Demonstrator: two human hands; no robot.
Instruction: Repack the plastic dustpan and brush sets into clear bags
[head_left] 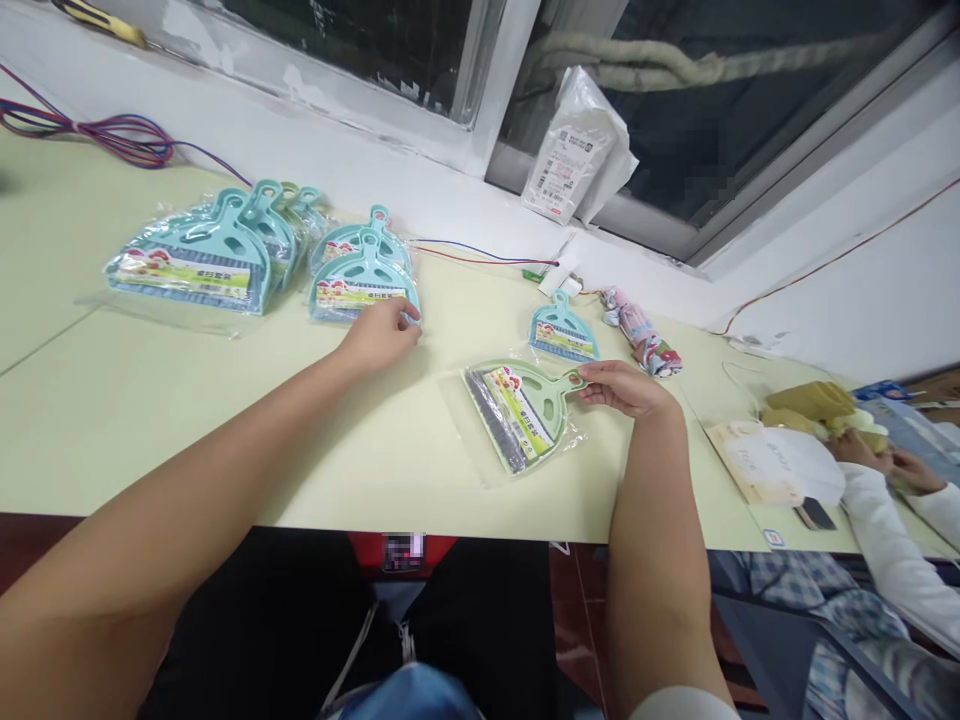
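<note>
My right hand pinches the handle end of a green dustpan-and-brush set in a clear plastic bag. That set lies tilted over the table, its dark bristles towards the left. At the middle left, my left hand has its fingers closed at the lower right corner of a blue dustpan-and-brush set, which overlaps another blue dustpan set behind it. Farther left is a pile of bagged dustpan sets, mostly blue with some green. A smaller-looking blue dustpan set lies behind the green one.
Along the wall lie a coiled red-and-blue cable, a rolled patterned cloth item and a propped plastic package. A screwdriver rests on the sill. At right, a co-worker's hands work near papers and a phone.
</note>
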